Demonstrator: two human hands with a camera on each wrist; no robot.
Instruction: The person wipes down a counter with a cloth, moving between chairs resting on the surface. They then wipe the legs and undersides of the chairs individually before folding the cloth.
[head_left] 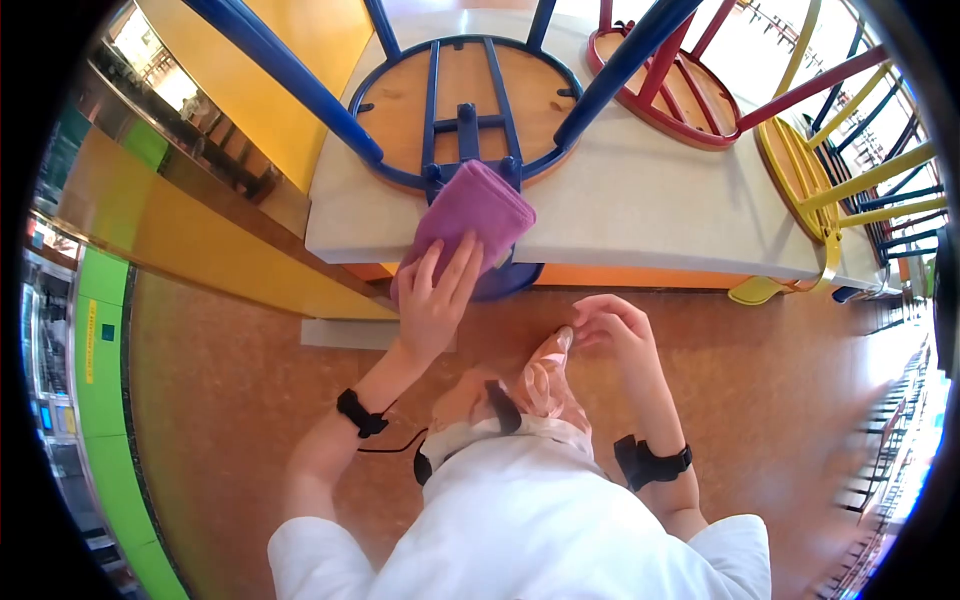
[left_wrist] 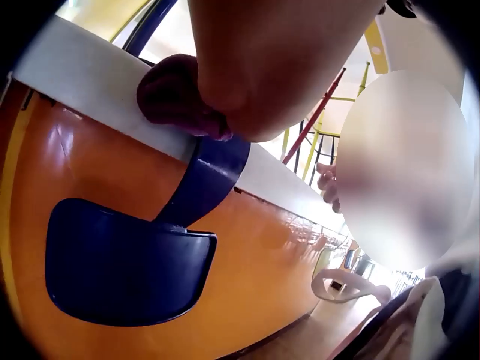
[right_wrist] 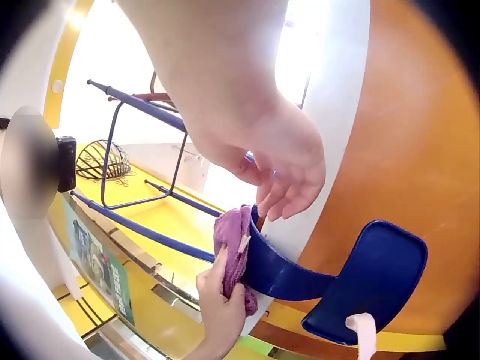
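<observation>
A folded purple cloth (head_left: 478,215) lies against the back support of an upturned blue chair (head_left: 468,130), at the table's front edge. My left hand (head_left: 436,300) rests on the cloth with its fingers nearly straight; the head view hides its thumb. In the left wrist view, the cloth (left_wrist: 171,94) touches the top of the blue curved support (left_wrist: 206,180), above the blue backrest (left_wrist: 127,262). My right hand (head_left: 618,328), fingers loosely bent and holding nothing, hovers in front of the table. In the right wrist view, it hangs near the cloth (right_wrist: 234,244).
The pale table (head_left: 620,205) also carries an upturned red chair (head_left: 690,90) and a yellow chair (head_left: 800,185). A yellow wall (head_left: 270,100) stands at the left, and an orange panel (right_wrist: 420,150) runs under the tabletop. Brown floor (head_left: 250,380) surrounds the person's feet.
</observation>
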